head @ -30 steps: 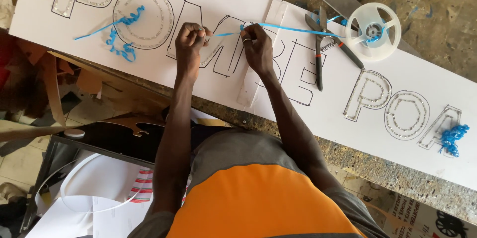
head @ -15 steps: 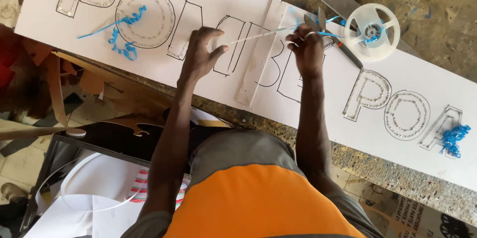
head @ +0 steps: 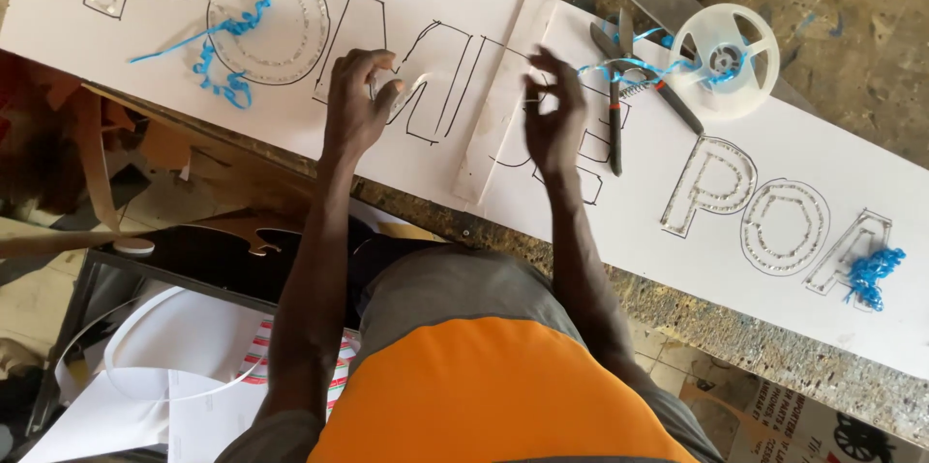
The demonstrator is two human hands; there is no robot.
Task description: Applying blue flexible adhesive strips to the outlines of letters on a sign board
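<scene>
Two hands at work over one long white board [head: 290, 149] laid along a rough counter [head: 774, 347], its outlined letters facing the person.

Left hand [head: 356, 105]: at about 10 o'clock from the body, fingers [head: 385, 59] curled and pinched on a thin clear strip [head: 408, 95], which appears to be pressed to a drawn letter outline, probably so it follows the line. A loose hold, not a fist.

Right hand [head: 554, 122]: at 12 o'clock, fingers [head: 548, 60] bent and half closed just above the board; whether they pinch the strip's far end cannot be told.

One flat white offcut [head: 498, 105], lying slantwise between the hands.

One pair of pliers [head: 619, 95] at 1 o'clock, lying on the board within reach of the right hand.

One clear reel [head: 724, 59], at 1 o'clock just beyond the pliers, blue wire [head: 619, 66] trailing from it toward the right hand.

Two blue tangles: one [head: 223, 61] at 10 o'clock beside finished letters, one [head: 873, 274] at 3 o'clock by the last letter.
</scene>
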